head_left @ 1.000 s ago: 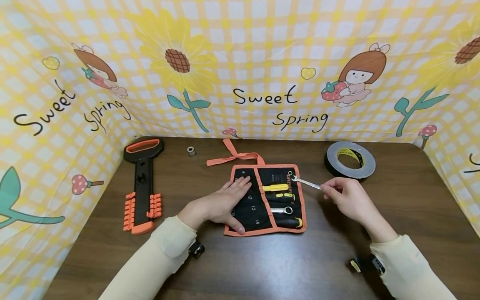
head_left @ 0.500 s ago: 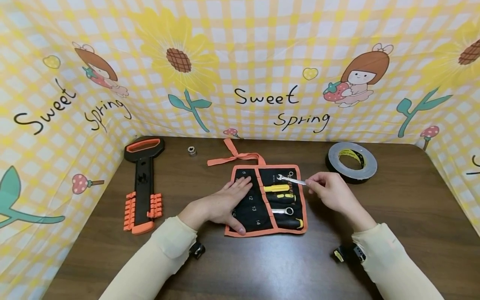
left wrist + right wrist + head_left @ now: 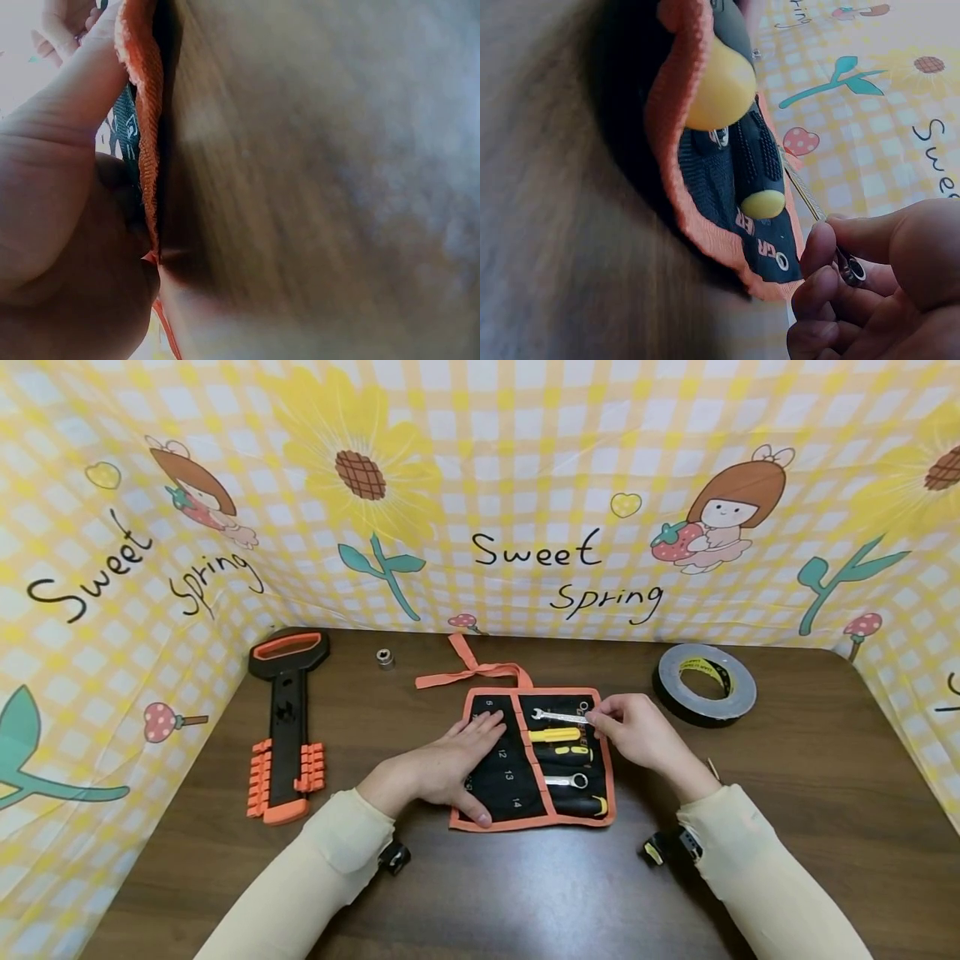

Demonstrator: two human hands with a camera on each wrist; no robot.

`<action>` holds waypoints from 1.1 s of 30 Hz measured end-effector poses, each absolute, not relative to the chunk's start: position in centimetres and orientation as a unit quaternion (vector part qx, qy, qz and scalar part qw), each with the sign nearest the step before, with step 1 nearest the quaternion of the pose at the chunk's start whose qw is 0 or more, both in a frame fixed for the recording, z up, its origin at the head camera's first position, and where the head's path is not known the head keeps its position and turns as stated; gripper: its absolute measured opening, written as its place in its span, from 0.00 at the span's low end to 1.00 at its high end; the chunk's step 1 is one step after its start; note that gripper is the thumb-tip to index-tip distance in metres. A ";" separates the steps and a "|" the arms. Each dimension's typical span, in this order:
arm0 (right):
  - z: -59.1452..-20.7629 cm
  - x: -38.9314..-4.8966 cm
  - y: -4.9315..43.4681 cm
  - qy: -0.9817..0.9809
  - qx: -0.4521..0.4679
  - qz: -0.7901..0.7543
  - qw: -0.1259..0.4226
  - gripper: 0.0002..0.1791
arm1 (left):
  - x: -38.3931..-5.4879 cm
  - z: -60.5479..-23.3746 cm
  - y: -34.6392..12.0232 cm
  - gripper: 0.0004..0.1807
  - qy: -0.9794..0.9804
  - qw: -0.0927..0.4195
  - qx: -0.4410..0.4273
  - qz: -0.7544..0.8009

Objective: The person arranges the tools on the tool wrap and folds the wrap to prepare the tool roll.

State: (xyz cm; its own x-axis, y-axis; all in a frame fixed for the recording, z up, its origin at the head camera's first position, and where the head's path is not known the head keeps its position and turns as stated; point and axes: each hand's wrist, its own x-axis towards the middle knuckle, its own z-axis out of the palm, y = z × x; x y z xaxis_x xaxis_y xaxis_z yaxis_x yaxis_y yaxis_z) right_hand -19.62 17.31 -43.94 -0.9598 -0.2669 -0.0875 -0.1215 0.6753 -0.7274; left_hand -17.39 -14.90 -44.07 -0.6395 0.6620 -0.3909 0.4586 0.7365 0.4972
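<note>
A black fabric tool pouch [image 3: 487, 806] with orange edging and numbered pockets lies unrolled on the table. My left hand [image 3: 442, 768] rests spread on its left part, fingers straight. Between thumb and fingers my right hand [image 3: 637, 731] pinches a small silver wrench [image 3: 558, 716], its open end pointing left over the pouch's upper right part. In the right wrist view, the wrench's ring end [image 3: 852, 271] shows beside the fingers. Below it in the pockets sit a yellow-handled tool [image 3: 553, 736], a black-and-yellow handle [image 3: 573, 754], another wrench [image 3: 576, 781] and a black handle with a yellow end [image 3: 597, 807].
A black-and-orange rack [image 3: 287, 727] with orange clips lies at the left. A small metal socket [image 3: 385, 658] stands near the back. The pouch's orange tie [image 3: 472, 670] trails behind it. At the back right lies a roll of tape [image 3: 731, 693]. A patterned cloth [image 3: 525, 485] hangs behind the table.
My right hand has moved left with the wrench, from the pouch's right side to over its upper right part. The left hand has stayed in place on the pouch.
</note>
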 end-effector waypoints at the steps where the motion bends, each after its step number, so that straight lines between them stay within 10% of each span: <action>1: -44.0 -19.8 17.1 0.911 -0.108 -0.387 0.098 0.12 | -17.4 -44.0 -14.9 0.75 0.888 0.284 0.316 0.179; 33: -44.6 -21.1 15.4 0.926 -0.129 -0.342 0.091 0.13 | -17.7 -45.3 -15.2 0.75 0.883 0.279 0.317 0.206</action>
State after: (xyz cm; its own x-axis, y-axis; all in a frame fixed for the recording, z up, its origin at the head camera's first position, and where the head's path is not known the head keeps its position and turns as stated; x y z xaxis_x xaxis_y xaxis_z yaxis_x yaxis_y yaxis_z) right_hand -21.06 15.40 -44.61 -0.9501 -0.3017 -0.0794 -0.1779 0.7328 -0.6568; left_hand -17.74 -15.23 -45.26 -0.6426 0.6751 -0.3624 0.4454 0.7140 0.5402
